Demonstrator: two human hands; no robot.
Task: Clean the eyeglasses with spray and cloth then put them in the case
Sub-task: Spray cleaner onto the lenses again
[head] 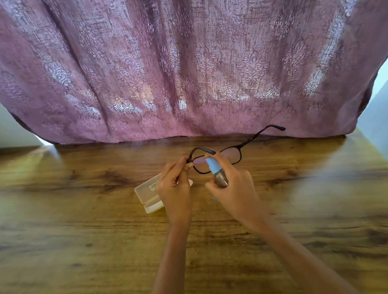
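Note:
The dark-framed eyeglasses (233, 153) are held above the wooden table (74, 208) with both temples unfolded. My left hand (174, 187) pinches the frame at its left hinge. My right hand (235, 190) grips a small spray bottle (216, 171) with a light blue top, its nozzle close to the left lens. A pale, translucent glasses case (149, 195) lies on the table under my left hand, partly hidden by it. A small bluish bit shows below my right hand; I cannot tell if it is the cloth.
A mauve patterned curtain (178, 64) hangs along the table's far edge, just behind the glasses. White walls show at both sides. The table's right edge runs diagonally at the right.

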